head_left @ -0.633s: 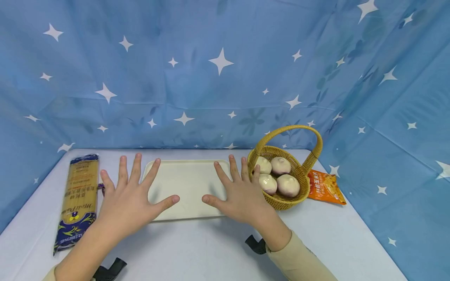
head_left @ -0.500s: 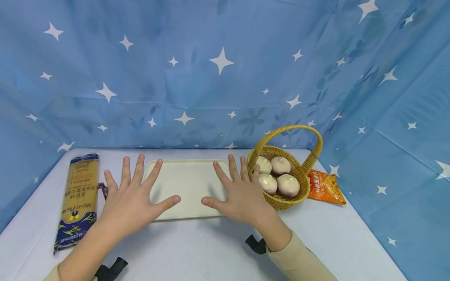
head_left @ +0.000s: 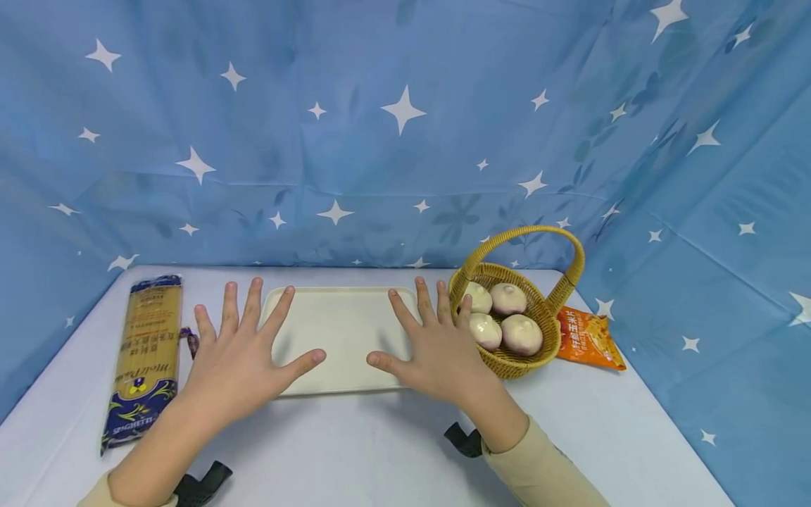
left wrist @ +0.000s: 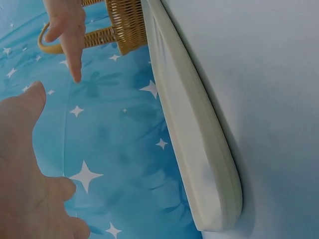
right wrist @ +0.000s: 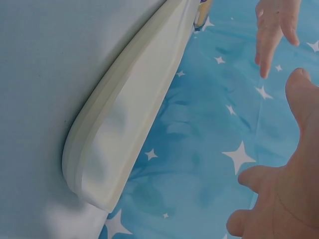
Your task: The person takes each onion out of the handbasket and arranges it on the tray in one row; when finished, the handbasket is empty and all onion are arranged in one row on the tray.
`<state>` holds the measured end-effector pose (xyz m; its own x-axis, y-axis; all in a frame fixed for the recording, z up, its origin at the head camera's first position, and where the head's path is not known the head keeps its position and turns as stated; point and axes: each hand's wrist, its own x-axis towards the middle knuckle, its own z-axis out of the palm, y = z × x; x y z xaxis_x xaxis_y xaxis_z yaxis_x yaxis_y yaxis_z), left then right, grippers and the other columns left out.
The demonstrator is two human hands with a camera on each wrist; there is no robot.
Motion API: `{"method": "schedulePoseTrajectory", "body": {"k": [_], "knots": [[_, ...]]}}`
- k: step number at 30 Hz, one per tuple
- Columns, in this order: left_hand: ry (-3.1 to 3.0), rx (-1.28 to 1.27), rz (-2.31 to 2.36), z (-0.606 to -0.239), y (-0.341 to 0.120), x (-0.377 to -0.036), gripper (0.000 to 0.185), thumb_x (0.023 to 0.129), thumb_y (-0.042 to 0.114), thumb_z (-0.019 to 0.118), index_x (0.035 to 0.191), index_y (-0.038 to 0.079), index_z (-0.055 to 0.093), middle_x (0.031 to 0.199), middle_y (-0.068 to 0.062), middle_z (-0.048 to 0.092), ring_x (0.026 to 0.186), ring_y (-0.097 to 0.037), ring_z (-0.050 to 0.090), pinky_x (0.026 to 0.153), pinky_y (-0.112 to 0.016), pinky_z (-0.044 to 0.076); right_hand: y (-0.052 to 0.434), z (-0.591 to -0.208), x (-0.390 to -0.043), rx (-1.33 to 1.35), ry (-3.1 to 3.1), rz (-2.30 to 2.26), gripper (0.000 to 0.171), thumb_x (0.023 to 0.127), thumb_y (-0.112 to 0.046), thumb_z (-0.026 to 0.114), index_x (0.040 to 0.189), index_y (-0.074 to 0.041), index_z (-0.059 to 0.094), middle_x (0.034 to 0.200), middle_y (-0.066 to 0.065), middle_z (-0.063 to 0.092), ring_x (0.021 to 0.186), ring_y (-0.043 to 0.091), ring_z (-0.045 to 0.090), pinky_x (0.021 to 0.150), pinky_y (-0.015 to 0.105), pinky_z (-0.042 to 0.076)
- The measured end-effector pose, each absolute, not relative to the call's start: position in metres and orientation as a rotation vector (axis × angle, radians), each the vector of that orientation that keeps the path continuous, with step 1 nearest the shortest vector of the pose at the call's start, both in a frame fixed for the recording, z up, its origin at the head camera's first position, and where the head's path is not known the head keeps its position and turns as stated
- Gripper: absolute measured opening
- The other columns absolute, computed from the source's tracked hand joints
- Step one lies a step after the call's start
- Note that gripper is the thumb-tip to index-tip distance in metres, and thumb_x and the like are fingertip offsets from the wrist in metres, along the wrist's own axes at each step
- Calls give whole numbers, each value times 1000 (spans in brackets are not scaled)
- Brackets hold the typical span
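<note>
A blue star-printed cloth hangs behind and to both sides of a pale table. On the table, in the middle, lies a cream tray, flat, with its long side toward the person. The wrist views show its rounded rim resting on the table top.

The two hands hover above the near part of the tray, palms down. The left hand is over the tray's near left corner, with its fingers spread wide and straight; its thumb points inward over the tray. The right hand is over the near right corner, spread just as wide, its thumb pointing toward the left thumb. Neither hand holds anything. Whether the palms touch the tray cannot be told from the head view; the wrist views show each hand raised clear of the rim.

Beside the left hand, toward the table's left edge, lies a long packet of spaghetti. Just right of the right hand's fingertips stands a wicker basket with a hoop handle, holding four pale buns. An orange snack bag lies to the right of the basket, partly behind it.
</note>
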<state>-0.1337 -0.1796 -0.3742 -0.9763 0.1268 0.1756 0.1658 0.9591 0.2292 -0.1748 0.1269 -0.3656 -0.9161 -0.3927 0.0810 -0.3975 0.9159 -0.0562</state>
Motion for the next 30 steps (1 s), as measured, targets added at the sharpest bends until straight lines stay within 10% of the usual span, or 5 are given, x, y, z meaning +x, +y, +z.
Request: {"method": "schedulePoseTrajectory", "body": {"k": [30], "knots": [[-2945, -241, -357, -368, -185, -135, 117, 91, 97, 42, 178, 23, 16, 179, -31, -3, 161, -53, -20, 117, -84, -19, 132, -359, -172, 638, -3001, 164, 108, 90, -101, 31, 176, -39, 11, 182, 14, -5, 164, 44, -16, 123, 78, -15]]}}
